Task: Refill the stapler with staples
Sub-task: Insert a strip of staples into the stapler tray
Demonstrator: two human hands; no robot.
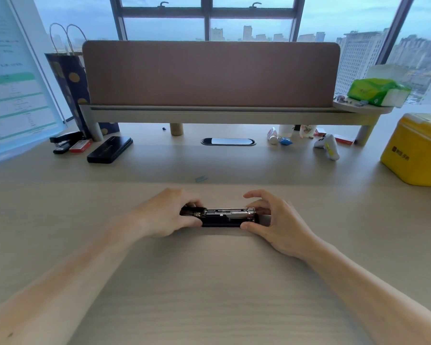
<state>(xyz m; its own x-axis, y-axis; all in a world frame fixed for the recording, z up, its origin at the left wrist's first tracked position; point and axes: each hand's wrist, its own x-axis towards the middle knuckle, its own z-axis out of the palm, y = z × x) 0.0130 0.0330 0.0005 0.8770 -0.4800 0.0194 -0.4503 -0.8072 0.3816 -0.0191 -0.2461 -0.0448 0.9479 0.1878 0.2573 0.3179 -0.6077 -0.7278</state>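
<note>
A black stapler (222, 217) lies flat on the desk in front of me, its top swung open so the metal staple channel shows. My left hand (167, 215) grips the stapler's left end, where the opened cover is. My right hand (274, 220) holds the right end, thumb at the front and fingers curled over the back. A small strip of staples (201, 179) lies loose on the desk a little beyond the stapler, apart from both hands.
At the back left are a second black stapler (64, 143), a red staple box (80, 146) and a black case (110, 149). A yellow box (418, 150) stands at the right, a white controller (329, 145) near it. A shelf with a partition (209, 110) spans the back.
</note>
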